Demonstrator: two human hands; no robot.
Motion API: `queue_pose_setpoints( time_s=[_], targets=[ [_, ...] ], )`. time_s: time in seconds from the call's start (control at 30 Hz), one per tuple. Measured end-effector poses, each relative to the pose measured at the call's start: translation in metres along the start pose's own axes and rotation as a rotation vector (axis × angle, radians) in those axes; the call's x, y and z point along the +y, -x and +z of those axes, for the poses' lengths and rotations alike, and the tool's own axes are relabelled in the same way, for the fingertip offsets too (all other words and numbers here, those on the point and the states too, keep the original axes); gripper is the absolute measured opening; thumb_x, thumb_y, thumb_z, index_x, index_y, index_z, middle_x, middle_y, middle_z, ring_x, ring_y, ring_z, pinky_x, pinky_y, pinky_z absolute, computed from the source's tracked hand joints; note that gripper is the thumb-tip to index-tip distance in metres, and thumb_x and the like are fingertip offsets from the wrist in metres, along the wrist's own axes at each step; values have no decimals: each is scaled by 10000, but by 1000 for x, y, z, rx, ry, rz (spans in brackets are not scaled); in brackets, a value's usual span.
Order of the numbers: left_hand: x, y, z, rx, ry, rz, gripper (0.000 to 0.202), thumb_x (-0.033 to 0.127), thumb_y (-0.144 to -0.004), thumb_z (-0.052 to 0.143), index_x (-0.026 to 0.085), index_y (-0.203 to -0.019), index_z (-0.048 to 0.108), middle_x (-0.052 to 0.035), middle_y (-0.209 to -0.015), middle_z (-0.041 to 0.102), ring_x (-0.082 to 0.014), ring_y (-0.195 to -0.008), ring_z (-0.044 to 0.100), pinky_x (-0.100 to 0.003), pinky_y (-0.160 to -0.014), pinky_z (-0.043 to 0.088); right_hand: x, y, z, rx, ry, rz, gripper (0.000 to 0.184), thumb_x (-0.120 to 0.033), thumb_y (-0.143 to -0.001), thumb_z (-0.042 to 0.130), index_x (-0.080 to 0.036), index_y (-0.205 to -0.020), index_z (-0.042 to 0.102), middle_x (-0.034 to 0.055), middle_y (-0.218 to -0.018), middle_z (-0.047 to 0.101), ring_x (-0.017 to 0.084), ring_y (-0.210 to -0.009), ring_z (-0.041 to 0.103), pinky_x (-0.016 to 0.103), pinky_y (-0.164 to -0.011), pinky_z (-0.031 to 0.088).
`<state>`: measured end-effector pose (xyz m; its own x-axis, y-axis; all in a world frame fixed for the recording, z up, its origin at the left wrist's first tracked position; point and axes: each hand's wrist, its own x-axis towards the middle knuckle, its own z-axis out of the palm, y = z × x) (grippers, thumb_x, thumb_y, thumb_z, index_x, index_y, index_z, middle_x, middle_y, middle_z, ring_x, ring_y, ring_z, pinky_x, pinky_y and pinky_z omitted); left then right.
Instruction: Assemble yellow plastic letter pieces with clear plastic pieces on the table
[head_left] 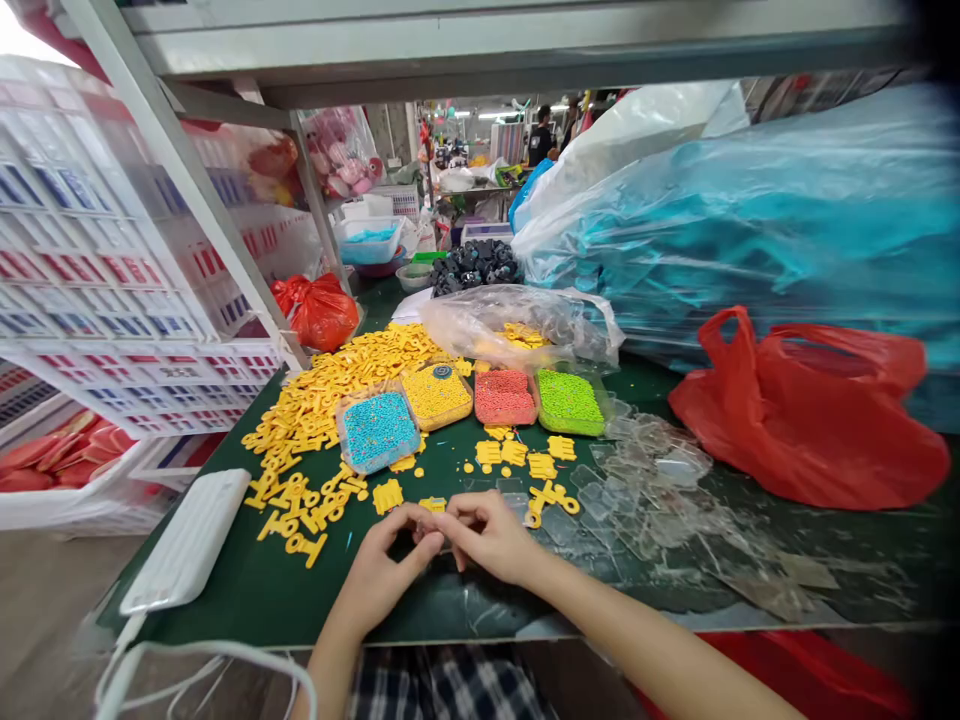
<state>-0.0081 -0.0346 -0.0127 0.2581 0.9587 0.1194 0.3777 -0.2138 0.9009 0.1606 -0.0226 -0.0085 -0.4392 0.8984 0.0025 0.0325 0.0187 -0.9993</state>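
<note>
My left hand (394,560) and my right hand (487,535) meet at the fingertips over the front of the green table (247,590). Both are pinched closed; whatever lies between the fingers is hidden or too small to name. Just beyond the fingertips lies a yellow plastic piece (433,504), with another yellow piece (388,496) to its left. Small clear plastic sheets (559,525) lie right of my right hand, beside yellow ring-ended pieces (551,500). Farther back stand trays of blue beads (380,430), yellow beads (437,395), red beads (505,397) and green beads (570,402).
A heap of yellow plastic pieces (352,370) spreads over the left side. At the front left lies a white power bank (187,540) with a cable. A red plastic bag (802,410) and a large bag of blue material (750,220) are at right. White crates (142,390) stand left.
</note>
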Motion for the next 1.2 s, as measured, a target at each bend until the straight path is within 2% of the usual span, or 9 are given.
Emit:
queue_pose_setpoints(
  time_s=[0.13, 0.3, 0.4, 0.5, 0.67, 0.87, 0.93, 1.03, 1.2],
  targets=[
    [1, 2, -1, -20, 3, 13, 357, 514, -837, 579, 185, -699, 595, -9, -664, 604, -154, -644, 561, -258, -623, 481, -1, 5, 3, -3, 83, -46, 515, -654, -821, 493, -223, -564, 377, -60, -431, 421, 78, -403, 391, 221, -431, 283],
    [-6, 0, -2, 57, -26, 65, 473, 547, -903, 447, 184, -638, 597, -30, -639, 610, -166, -637, 570, -285, -642, 489, 2, 4, 5, 11, 100, -66, 537, -683, -835, 451, -219, -571, 393, -60, -444, 408, 76, -410, 370, 223, -428, 281],
    [-11, 0, -2, 125, -18, 66, 367, 523, -879, 515, 205, -867, 698, -58, -823, 682, -194, -775, 621, -317, -743, 514, 4, 1, 8, 51, 42, -53, 546, -727, -813, 447, -220, -613, 423, -68, -450, 410, 78, -408, 373, 226, -434, 293],
    [-14, 2, -4, 131, -17, 75, 384, 487, -804, 648, 258, -1111, 676, -65, -997, 688, -210, -877, 625, -344, -810, 521, 7, -2, 8, 79, 9, -38, 570, -764, -788, 442, -220, -617, 418, -71, -439, 415, 77, -405, 372, 228, -441, 296],
    [-19, 3, -6, 88, -61, 173, 460, 425, -742, 744, 292, -1176, 668, -65, -1055, 685, -234, -987, 612, -392, -905, 495, 11, -6, 3, 91, -10, -39, 568, -753, -798, 450, -219, -608, 417, -70, -433, 419, 75, -401, 353, 230, -434, 274],
    [-17, -3, -12, 25, -141, 216, 385, 372, -776, 719, 274, -1146, 680, -64, -1013, 704, -224, -944, 625, -387, -869, 511, 8, -6, -2, 51, 97, -64, 554, -711, -846, 414, -219, -591, 417, -50, -485, 435, 92, -455, 389, 240, -488, 321],
    [-14, -9, -18, 9, -175, 207, 364, 382, -783, 704, 260, -1125, 680, -65, -1005, 704, -222, -932, 627, -388, -862, 512, 8, -5, -6, 93, 209, -80, 505, -653, -889, 384, -217, -646, 458, -36, -529, 481, 112, -501, 450, 248, -533, 354],
    [-13, -18, -32, 9, -220, 189, 367, 416, -787, 686, 248, -1113, 676, -54, -956, 706, -220, -913, 632, -389, -864, 505, 5, -4, -13, 216, 547, -131, 349, -494, -948, 367, -208, -895, 560, -8, -662, 580, 143, -597, 534, 259, -583, 362],
    [-21, -26, -41, 25, -193, 137, 392, 449, -793, 664, 236, -1122, 665, -57, -971, 694, -189, -782, 629, -277, -613, 503, -6, -1, -29, 76, 993, -206, 257, -367, -953, 425, -202, -1073, 582, 32, -809, 662, 179, -730, 608, 275, -642, 385]
  ],
)
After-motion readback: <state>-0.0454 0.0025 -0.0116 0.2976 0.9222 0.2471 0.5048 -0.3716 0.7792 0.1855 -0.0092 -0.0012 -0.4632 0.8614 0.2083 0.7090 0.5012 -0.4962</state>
